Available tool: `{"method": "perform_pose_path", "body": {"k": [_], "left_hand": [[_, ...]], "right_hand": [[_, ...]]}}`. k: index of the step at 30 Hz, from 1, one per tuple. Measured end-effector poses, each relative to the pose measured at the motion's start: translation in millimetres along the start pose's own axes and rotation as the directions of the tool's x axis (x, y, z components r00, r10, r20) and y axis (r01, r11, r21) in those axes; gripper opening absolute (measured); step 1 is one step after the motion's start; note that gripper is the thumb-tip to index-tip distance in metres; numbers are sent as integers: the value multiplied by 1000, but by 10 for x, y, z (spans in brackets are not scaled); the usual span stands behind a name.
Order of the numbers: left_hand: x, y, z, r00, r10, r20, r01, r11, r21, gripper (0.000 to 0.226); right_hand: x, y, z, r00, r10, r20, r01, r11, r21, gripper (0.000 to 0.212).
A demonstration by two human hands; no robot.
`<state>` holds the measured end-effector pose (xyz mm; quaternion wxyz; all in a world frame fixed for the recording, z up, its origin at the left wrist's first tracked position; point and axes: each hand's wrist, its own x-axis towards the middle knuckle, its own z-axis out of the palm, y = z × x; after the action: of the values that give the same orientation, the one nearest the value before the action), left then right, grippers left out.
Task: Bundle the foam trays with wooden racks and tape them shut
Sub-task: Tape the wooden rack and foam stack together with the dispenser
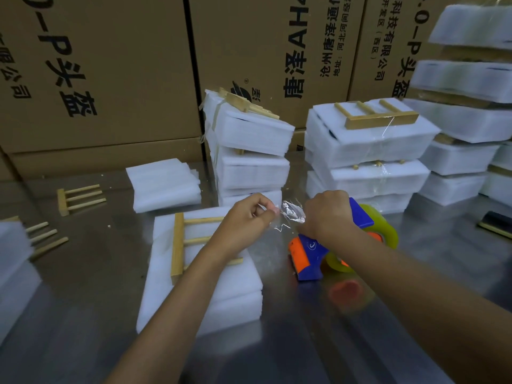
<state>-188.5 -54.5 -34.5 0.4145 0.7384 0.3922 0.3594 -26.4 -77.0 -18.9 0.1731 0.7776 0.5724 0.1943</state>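
Note:
A stack of white foam trays (221,295) lies on the metal table in front of me, with a wooden rack (178,245) lying flat on top. My left hand (249,214) pinches the loose end of clear tape (292,213) just above the stack's far right corner. My right hand (328,212) grips a blue and orange tape dispenser (307,259) with a yellowish roll, held just right of the stack. The tape stretches crumpled between the two hands.
Taped bundles stand stacked behind (249,151) and at the right (368,151), with more at far right (465,79). Loose foam trays (163,184) and a spare rack (80,198) lie at left. Cardboard boxes (97,79) wall the back. A dark item (496,220) lies at the right edge.

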Motion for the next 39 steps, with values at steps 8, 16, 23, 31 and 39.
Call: {"method": "perform_pose_path", "body": {"k": [8, 16, 23, 31, 39], "left_hand": [[-8, -20, -22, 999, -12, -36, 9, 996, -92, 13], [-8, -20, -26, 999, -8, -47, 2, 993, -121, 17], [-8, -11, -20, 1000, -16, 21, 17, 997, -72, 21], [-16, -19, -8, 999, 8, 32, -8, 1000, -6, 24], [-25, -11, -37, 968, -37, -250, 56, 996, 70, 67]], "right_hand": [[-375, 55, 25, 955, 208, -212, -166, 966, 197, 29], [-1101, 176, 448, 829, 488, -272, -252, 761, 598, 46], [-1053, 207, 406, 743, 519, -424, -20, 649, 760, 33], [-533, -49, -106, 976, 174, -130, 92, 212, 973, 55], [-402, -355, -108, 980, 21, -197, 85, 853, 515, 52]]}}
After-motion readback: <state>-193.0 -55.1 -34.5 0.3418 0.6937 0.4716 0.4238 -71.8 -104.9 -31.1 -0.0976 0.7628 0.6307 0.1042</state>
